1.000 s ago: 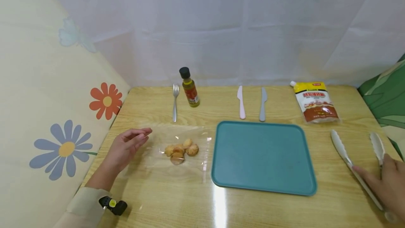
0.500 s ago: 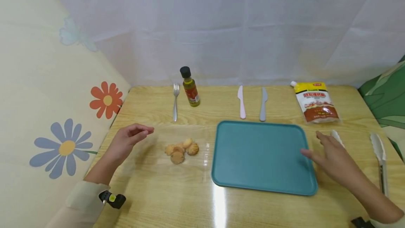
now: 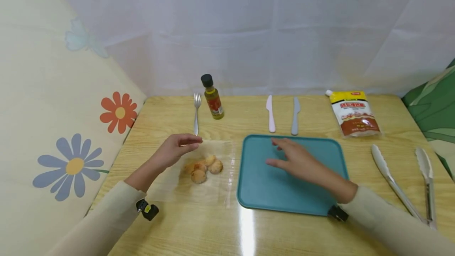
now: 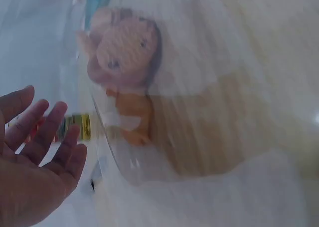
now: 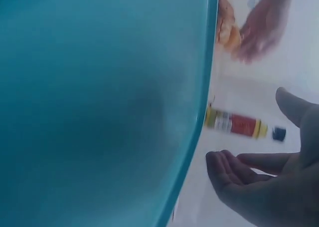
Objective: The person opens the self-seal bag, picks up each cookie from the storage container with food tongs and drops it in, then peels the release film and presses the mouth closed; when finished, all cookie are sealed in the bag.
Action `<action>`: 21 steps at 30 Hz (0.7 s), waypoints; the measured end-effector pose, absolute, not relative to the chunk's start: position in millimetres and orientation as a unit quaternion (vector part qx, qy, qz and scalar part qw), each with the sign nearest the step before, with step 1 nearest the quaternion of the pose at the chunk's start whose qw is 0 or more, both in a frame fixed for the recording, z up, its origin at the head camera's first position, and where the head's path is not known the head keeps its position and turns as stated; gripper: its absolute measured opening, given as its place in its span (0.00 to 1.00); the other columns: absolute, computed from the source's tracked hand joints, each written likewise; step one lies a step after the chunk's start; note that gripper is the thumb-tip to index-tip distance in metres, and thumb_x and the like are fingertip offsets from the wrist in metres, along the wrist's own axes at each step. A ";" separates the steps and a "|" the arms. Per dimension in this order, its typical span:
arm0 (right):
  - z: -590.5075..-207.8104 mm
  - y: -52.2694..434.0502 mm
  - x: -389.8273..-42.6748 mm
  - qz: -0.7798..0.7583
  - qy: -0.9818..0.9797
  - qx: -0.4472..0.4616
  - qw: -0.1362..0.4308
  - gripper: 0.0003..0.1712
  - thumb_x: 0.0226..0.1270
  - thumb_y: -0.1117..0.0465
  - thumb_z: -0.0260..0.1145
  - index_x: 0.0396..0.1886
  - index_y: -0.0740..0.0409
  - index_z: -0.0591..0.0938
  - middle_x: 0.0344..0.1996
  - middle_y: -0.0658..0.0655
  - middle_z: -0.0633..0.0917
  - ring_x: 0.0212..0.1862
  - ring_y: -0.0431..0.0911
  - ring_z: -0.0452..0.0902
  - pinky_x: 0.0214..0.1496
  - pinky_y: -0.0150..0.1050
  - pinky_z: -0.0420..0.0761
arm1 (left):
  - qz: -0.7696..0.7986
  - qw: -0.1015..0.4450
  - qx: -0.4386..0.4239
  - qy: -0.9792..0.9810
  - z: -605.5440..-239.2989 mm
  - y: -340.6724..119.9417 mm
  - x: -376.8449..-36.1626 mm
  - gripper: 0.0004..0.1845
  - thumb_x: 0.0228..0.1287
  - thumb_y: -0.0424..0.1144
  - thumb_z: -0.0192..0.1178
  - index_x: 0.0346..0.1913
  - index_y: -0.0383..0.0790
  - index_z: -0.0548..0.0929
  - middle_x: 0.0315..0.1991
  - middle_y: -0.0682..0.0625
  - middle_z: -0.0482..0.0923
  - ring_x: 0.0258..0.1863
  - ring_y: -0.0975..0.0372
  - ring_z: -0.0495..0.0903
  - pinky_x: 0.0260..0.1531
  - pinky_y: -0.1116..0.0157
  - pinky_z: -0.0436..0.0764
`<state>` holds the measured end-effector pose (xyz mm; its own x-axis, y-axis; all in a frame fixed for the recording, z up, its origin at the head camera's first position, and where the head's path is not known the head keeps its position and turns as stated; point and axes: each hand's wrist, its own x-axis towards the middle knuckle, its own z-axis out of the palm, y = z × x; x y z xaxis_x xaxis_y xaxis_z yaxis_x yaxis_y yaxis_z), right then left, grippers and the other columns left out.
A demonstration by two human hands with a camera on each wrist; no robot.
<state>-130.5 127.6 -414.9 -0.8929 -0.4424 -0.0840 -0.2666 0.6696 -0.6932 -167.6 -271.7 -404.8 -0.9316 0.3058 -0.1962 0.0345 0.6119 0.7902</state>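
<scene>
Now that our right hand (image 3: 294, 159) has moved from the tongs (image 3: 404, 197) to above the tray (image 3: 259, 187) and our left hand (image 3: 176, 149) nearer the bagged cookies (image 3: 199, 176) on the bench (image 3: 177, 230), we judge both free: fingers relaxed, gripping nothing.

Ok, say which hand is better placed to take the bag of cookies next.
Left, probably: the left hand hovers at the clear bag, beside the cookies, while the right hand is farther off, over the tray.

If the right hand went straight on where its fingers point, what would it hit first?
Probably the teal tray, at its rim near the far-left corner, if the right hand is low enough; its height is unclear, so it might pass over.
</scene>
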 end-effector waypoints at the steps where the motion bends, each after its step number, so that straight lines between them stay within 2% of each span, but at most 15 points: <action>1: -414.9 117.9 -135.3 -0.361 0.901 -0.202 0.129 0.43 0.73 0.42 0.67 0.77 0.63 0.67 0.68 0.64 0.76 0.66 0.59 0.76 0.60 0.58 0.80 | 0.422 0.162 0.108 0.885 -405.0 -264.0 -171.6 0.20 0.78 0.39 0.59 0.65 0.32 0.80 0.62 0.39 0.81 0.65 0.45 0.77 0.63 0.46 0.78; 5: -416.0 82.1 -156.1 -0.388 0.881 -0.223 0.153 0.37 0.75 0.50 0.67 0.76 0.64 0.69 0.67 0.62 0.78 0.64 0.56 0.78 0.58 0.52 0.81 | 0.377 0.160 0.154 0.899 -406.8 -234.9 -187.6 0.19 0.77 0.37 0.60 0.64 0.32 0.81 0.62 0.39 0.82 0.65 0.43 0.76 0.62 0.44 0.77; 8: -418.8 60.5 -172.7 -0.396 0.873 -0.236 0.158 0.33 0.76 0.56 0.67 0.73 0.68 0.71 0.62 0.63 0.82 0.57 0.55 0.80 0.53 0.49 0.82 | 0.340 0.150 0.181 0.911 -411.7 -216.2 -199.0 0.18 0.76 0.38 0.61 0.62 0.34 0.83 0.59 0.41 0.83 0.62 0.44 0.77 0.61 0.46 0.78; 13: -426.0 37.1 -194.2 -0.353 0.894 -0.244 0.127 0.25 0.74 0.60 0.68 0.64 0.70 0.80 0.50 0.63 0.86 0.50 0.53 0.82 0.52 0.47 0.82 | 0.298 0.148 0.211 0.919 -423.6 -194.7 -212.7 0.15 0.74 0.39 0.64 0.57 0.35 0.86 0.55 0.43 0.86 0.55 0.49 0.82 0.57 0.50 0.80; 17: -432.5 26.3 -203.4 -0.324 0.907 -0.246 0.108 0.17 0.71 0.61 0.70 0.54 0.66 0.87 0.44 0.60 0.89 0.48 0.51 0.84 0.53 0.44 0.83 | 0.284 0.151 0.222 0.921 -428.8 -184.5 -217.3 0.12 0.72 0.37 0.65 0.51 0.34 0.88 0.46 0.44 0.89 0.46 0.54 0.84 0.50 0.55 0.83; 21: -437.4 21.0 -206.8 -0.328 0.908 -0.242 0.103 0.10 0.70 0.62 0.70 0.46 0.61 0.91 0.40 0.55 0.91 0.44 0.47 0.85 0.49 0.40 0.83 | 0.271 0.151 0.222 0.924 -428.5 -178.5 -217.3 0.06 0.70 0.35 0.66 0.42 0.36 0.89 0.35 0.48 0.87 0.34 0.60 0.81 0.38 0.61 0.82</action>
<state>-206.8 21.0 -437.4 -0.8621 -0.5060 -0.0275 -0.3716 0.6681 -0.6446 -217.3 -178.5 -428.5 -0.8558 0.4921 -0.1596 0.3282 0.7549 0.5679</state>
